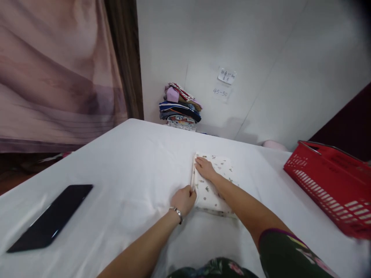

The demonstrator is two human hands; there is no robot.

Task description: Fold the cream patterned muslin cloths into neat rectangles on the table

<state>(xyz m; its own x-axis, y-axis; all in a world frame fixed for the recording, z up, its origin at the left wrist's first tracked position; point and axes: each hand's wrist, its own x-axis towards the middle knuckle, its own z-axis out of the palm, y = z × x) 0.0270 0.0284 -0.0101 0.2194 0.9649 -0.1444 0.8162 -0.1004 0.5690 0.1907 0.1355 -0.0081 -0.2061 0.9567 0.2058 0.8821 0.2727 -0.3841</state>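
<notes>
A white folded cloth (214, 193) with a small scattered print lies on the white-covered table in front of me; whether it is a garment I cannot tell. My left hand (184, 200), a bracelet on its wrist, is closed at the cloth's left edge, thumb and fingers pinching it. Flat across the upper left part of the same cloth rests my right hand (204, 168), its fingers stretched toward the left edge. My right forearm hides some of the cloth's right side.
A black tablet-like slab (50, 218) lies at the left of the table (133, 154). On the right stands a red plastic basket (327, 185). Behind the table's far edge is a stack of folded clothes (180, 106) against the wall. A pinkish curtain (58, 77) hangs at left.
</notes>
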